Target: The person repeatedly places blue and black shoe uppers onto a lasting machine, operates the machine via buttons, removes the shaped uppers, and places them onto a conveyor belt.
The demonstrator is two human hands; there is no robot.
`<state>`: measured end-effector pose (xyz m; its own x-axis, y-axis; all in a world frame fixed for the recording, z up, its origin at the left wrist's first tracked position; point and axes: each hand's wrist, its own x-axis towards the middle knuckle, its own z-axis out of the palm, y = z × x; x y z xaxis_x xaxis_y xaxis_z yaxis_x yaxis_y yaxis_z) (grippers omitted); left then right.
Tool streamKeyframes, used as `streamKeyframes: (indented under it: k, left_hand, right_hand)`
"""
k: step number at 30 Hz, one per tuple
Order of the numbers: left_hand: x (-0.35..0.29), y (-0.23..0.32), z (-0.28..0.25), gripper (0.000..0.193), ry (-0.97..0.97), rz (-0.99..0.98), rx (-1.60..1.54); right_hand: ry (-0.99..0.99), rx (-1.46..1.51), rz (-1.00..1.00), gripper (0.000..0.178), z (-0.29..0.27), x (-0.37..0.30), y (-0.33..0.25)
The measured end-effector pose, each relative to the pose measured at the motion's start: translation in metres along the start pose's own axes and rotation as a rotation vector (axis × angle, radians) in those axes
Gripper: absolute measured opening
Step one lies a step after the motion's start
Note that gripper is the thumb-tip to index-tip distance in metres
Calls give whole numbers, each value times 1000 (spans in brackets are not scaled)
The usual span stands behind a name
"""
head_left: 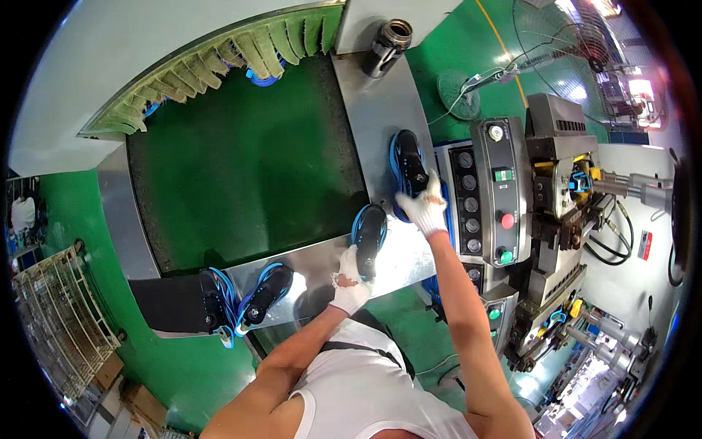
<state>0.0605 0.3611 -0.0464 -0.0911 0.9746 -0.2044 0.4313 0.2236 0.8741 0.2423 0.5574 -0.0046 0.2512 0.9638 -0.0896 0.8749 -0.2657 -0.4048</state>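
Gripping a black-and-blue shoe [369, 233] by its heel at the steel ledge [380, 110] beside the green belt [241, 168], the gloved left hand [349, 282] closes on it, while the gloved right hand [424, 206] clasps a second shoe [406, 162] farther along. Two more shoes [245, 296] rest left.

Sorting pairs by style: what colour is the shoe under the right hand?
Black with bright blue trim, the shoe under the gloved right hand; head view.
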Motion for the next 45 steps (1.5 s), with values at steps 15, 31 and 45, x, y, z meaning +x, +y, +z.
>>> streamKeyframes:
  k: [15, 31, 45]
  left_hand:
    - [102, 68, 11, 102, -621, 224, 234]
    - [584, -50, -226, 43, 276, 367, 1166]
    - [260, 0, -185, 62, -274, 80, 1139]
  right_hand:
    - [239, 35, 662, 57, -15, -121, 36]
    - [183, 92, 659, 65, -8, -125, 30]
    - [289, 317, 624, 78, -5, -136, 40]
